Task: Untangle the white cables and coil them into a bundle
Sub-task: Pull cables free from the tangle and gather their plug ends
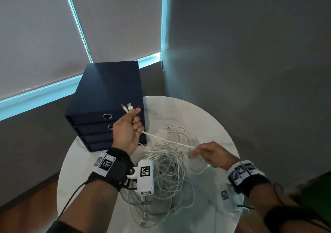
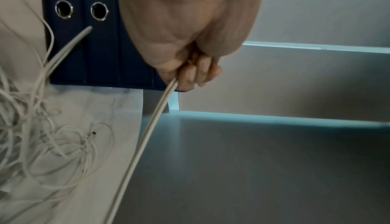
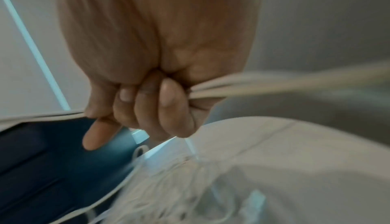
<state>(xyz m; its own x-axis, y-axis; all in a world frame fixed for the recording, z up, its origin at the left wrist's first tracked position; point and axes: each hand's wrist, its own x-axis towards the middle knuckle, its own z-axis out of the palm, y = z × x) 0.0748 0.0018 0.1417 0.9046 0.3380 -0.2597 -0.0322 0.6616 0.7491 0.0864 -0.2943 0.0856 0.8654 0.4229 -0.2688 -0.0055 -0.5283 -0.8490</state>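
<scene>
A loose tangle of thin white cables point(image 1: 166, 170) sprawls in overlapping loops across the round white marble counter point(image 1: 206, 118), from centre toward six o'clock. The left hand point(image 1: 128, 130), raised at ten o'clock before the dark blue drawer box point(image 1: 107, 96), grips two strands below their plug ends point(image 1: 127, 107). These run taut to the right hand point(image 1: 213, 154) at three o'clock, whose fingers curl round them.

The left hand point(image 2: 190, 47) grips a white cable point(image 2: 147, 135) running down past the tabletop point(image 2: 118, 110) edge, with tangled white cables point(image 2: 52, 140) beside dark blue binders point(image 2: 99, 52).
</scene>
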